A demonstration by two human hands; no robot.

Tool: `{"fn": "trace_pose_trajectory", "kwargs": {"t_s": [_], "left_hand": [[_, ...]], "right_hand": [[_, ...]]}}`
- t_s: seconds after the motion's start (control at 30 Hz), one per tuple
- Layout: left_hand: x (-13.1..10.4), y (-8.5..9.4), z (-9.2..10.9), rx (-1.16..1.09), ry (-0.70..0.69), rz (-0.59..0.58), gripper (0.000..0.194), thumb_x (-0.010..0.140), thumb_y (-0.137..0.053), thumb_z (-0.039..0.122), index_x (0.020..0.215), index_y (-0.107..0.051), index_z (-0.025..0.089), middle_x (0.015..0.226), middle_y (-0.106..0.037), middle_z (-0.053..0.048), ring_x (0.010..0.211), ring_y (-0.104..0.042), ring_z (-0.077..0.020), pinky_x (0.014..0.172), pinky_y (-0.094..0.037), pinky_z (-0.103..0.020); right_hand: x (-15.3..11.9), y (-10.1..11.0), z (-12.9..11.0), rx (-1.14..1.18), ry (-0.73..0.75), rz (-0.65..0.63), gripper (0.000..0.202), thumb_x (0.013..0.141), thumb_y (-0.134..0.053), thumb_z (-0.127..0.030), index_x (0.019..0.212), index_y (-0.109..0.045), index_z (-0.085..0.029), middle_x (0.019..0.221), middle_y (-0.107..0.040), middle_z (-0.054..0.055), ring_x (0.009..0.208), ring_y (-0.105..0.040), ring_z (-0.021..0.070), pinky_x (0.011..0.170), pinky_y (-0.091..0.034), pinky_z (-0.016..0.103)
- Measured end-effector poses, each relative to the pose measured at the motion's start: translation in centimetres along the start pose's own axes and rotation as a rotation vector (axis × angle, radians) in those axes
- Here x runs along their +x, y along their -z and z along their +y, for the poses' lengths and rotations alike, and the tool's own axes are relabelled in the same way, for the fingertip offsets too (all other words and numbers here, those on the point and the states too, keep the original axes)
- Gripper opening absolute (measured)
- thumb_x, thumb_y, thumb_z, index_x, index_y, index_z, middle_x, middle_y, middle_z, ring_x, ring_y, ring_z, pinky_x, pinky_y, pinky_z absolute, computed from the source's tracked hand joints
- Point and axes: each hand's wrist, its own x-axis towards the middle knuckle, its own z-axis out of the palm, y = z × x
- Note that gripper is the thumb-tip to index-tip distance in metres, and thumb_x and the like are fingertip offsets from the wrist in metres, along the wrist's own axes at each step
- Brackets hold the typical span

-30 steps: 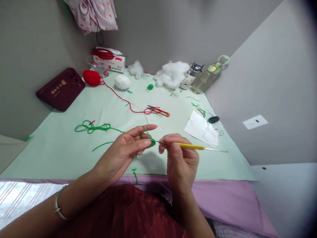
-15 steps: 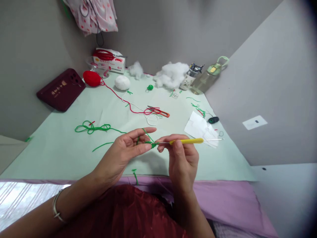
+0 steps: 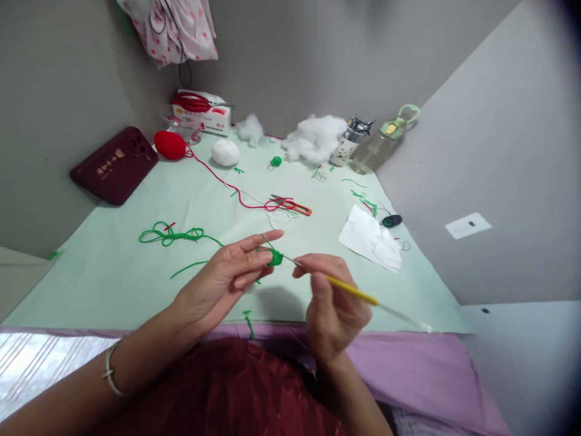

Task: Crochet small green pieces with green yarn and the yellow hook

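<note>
Between the thumb and fingers of my left hand (image 3: 229, 269) is a small green crochet piece (image 3: 275, 258). Green yarn (image 3: 184, 234) runs from a loose tangle on the table to this hand, and a strand passes over its raised index finger. My right hand (image 3: 334, 303) grips a crochet hook (image 3: 351, 289) by its yellow handle. The hook's thin metal tip points left and meets the green piece; whether it is inside a stitch I cannot tell. Its other end slants down to the right.
Thread snips (image 3: 293, 206) lie beyond my hands, crossed by yarn from a red ball (image 3: 170, 145). A white yarn ball (image 3: 226, 152), stuffing (image 3: 315, 138), a pen cup (image 3: 347, 145) and a bottle (image 3: 379, 142) stand along the back. White paper (image 3: 370, 239) is at right, a dark red case (image 3: 115, 165) at left.
My left hand has turned, bringing the green piece up and more into sight. The hook has tilted, its far end dropping, and my right hand has shifted slightly down and right.
</note>
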Motion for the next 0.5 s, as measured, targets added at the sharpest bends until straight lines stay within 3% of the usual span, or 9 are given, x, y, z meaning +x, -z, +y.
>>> {"fn": "trace_pose_trajectory", "kwargs": {"t_s": [0.03,0.1,0.2,0.3,0.43,0.5], "left_hand": [[0.0,0.0,0.1,0.001,-0.018,-0.003,0.035,0.088,-0.081,0.022,0.122,-0.08,0.022,0.053,-0.038,0.012,0.05,-0.023,-0.0037,0.081,-0.05,-0.02],[0.0,-0.2,0.1,0.034,-0.057,-0.018,0.037,0.086,-0.083,0.021,0.122,-0.08,0.026,0.064,-0.052,0.009,0.051,-0.025,-0.0021,0.068,-0.046,-0.015],[-0.1,-0.6,-0.3,0.111,-0.127,-0.027,0.038,0.082,-0.087,0.022,0.119,-0.081,0.028,0.081,-0.062,0.004,0.058,-0.037,-0.0026,0.052,-0.033,-0.013],[0.0,-0.8,-0.6,0.15,-0.19,0.031,0.039,0.08,-0.088,0.023,0.118,-0.082,0.027,0.08,-0.063,0.003,0.066,-0.045,-0.0059,0.054,-0.035,-0.014],[0.2,-0.4,-0.6,0.075,-0.087,0.018,0.041,0.081,-0.088,0.027,0.122,-0.08,0.023,0.065,-0.054,0.007,0.054,-0.032,-0.0041,0.057,-0.039,-0.015],[0.4,-0.2,-0.3,0.009,-0.014,-0.009,0.035,0.083,-0.085,0.026,0.118,-0.081,0.019,0.055,-0.041,0.011,0.05,-0.025,-0.0035,0.071,-0.048,-0.018]], "right_hand": [[0.4,0.1,-0.1,0.119,-0.088,0.016,0.024,0.102,-0.055,-0.015,0.106,-0.076,-0.025,0.087,-0.071,0.003,0.074,-0.068,0.0163,0.066,-0.059,0.033],[1.1,0.1,-0.4,0.286,-0.195,0.025,0.022,0.103,-0.054,-0.018,0.101,-0.075,-0.024,0.084,-0.07,0.002,0.068,-0.064,0.0139,0.063,-0.057,0.031],[1.3,-0.3,-0.5,0.276,-0.184,-0.03,0.02,0.102,-0.057,-0.017,0.101,-0.075,-0.024,0.091,-0.073,0.003,0.079,-0.069,0.0155,0.067,-0.059,0.031],[0.7,-0.7,-0.5,0.074,-0.042,-0.045,0.025,0.1,-0.059,-0.01,0.109,-0.076,-0.026,0.095,-0.075,0.004,0.088,-0.072,0.017,0.073,-0.061,0.032],[-0.1,-0.4,-0.2,-0.188,0.211,-0.062,0.034,0.096,-0.065,-0.009,0.122,-0.075,-0.029,0.108,-0.075,0.008,0.096,-0.073,0.0201,0.077,-0.063,0.036],[0.2,-0.1,-0.2,-0.121,0.13,-0.035,0.029,0.098,-0.062,-0.011,0.117,-0.076,-0.028,0.1,-0.076,0.006,0.09,-0.072,0.0192,0.075,-0.062,0.036]]}}
